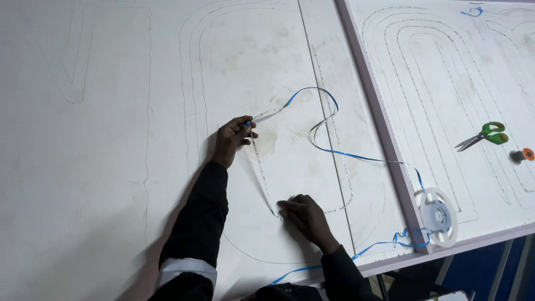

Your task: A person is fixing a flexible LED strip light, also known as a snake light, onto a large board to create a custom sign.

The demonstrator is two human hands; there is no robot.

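Near edge: my two dark sleeves come in from the bottom of the view; a white cuff band [186,266] shows on the left one, and a loose end of blue ribbon [295,272] lies on the board between them.
Right hand: my right hand [305,215] lies palm down on the white board [111,167], fingers together, fingertips pressing the near bend of the thin strip [259,167] against the surface. It grips nothing.
Left hand: my left hand [234,138] is farther off and to the left, thumb and forefinger pinched tight on the strip where a small blue tab shows; the other fingers are curled in.
Strip: runs from the pinch near-right to the bend under my right fingertips. A second length runs from the pinch to the right, turns blue, loops across the board seam [323,122], and goes on to the reel.
Reel: a clear plastic reel [439,216] lies flat at the near right corner, on the pale raised rail [379,111] that divides the two boards. Tangled blue ribbon lies just beside it.
Board markings: pencilled nested U-shaped tracks cover both boards; the strip's bend lies inside one of them.
Right board: green-handled scissors [484,136] lie closed, well apart from my hands, with a small orange and dark object [521,155] just beside them. A scrap of blue ribbon [473,11] lies at the far edge.
Obstructions: the rail and the loose blue loop lie between my hands and the reel.
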